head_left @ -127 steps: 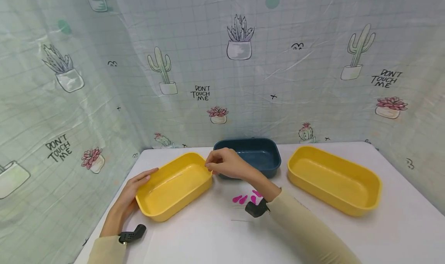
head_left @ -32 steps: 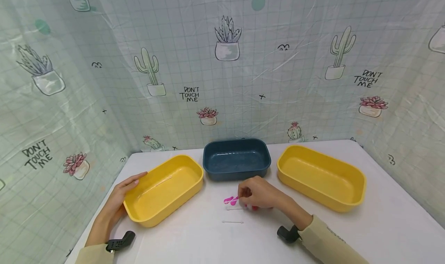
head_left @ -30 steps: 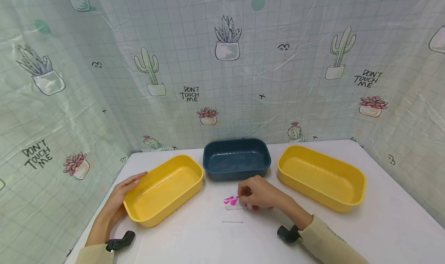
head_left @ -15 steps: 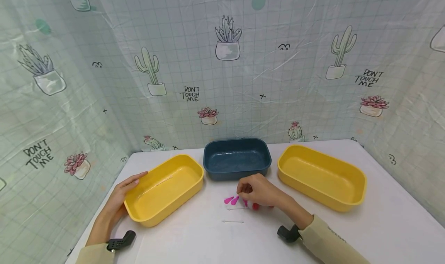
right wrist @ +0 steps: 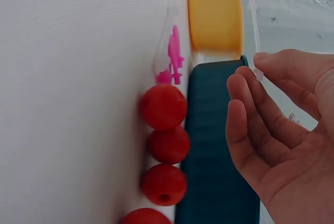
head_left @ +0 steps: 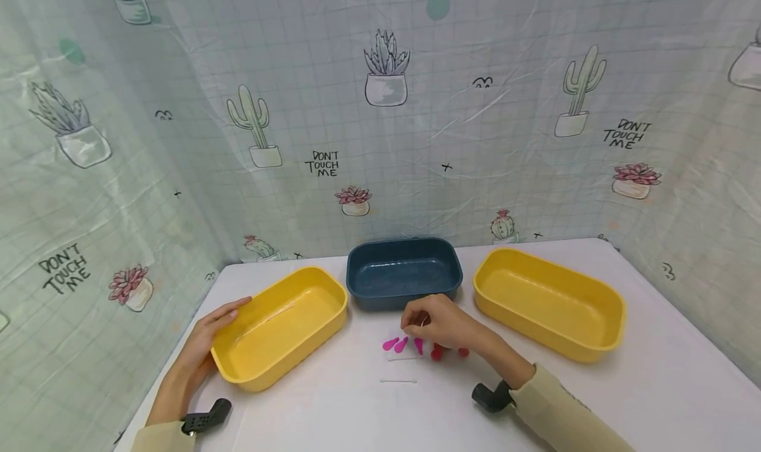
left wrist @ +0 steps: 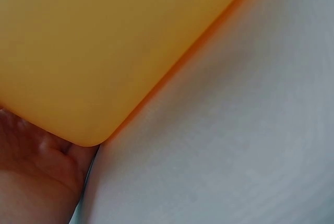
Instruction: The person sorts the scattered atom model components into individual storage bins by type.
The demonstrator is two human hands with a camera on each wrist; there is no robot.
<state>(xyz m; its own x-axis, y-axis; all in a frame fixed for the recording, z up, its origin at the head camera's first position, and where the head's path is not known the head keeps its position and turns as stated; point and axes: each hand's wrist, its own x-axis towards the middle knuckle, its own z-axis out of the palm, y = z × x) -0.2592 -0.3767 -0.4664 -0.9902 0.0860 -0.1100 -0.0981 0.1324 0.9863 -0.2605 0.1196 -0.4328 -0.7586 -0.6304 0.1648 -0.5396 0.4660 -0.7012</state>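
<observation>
In the right wrist view, my right hand (right wrist: 282,125) pinches a thin translucent white stick with knobbed ends (right wrist: 256,33) between thumb and fingertips. The head view places this hand (head_left: 442,320) low over several small magenta teardrop-shaped pieces (head_left: 401,345). Red beads (right wrist: 163,106) stand in a row beside it, partly covered by the hand in the head view. Two similar white sticks (head_left: 398,380) lie on the table. My left hand (head_left: 205,336) rests with extended fingers along the outer side of the left yellow tub (head_left: 285,359); a thin pale stick (head_left: 281,311) lies inside.
A dark blue tub (head_left: 404,302) stands at the back centre, just beyond the right hand. Another yellow tub (head_left: 535,326) sits at the right. A cactus-print curtain (head_left: 386,148) rises behind the white table (head_left: 333,419).
Since 4.2 seconds ago, my right hand has gone from the left tub's rim to the magenta pieces. Over the last second it rises slightly with the white stick. My left hand stays at the tub.
</observation>
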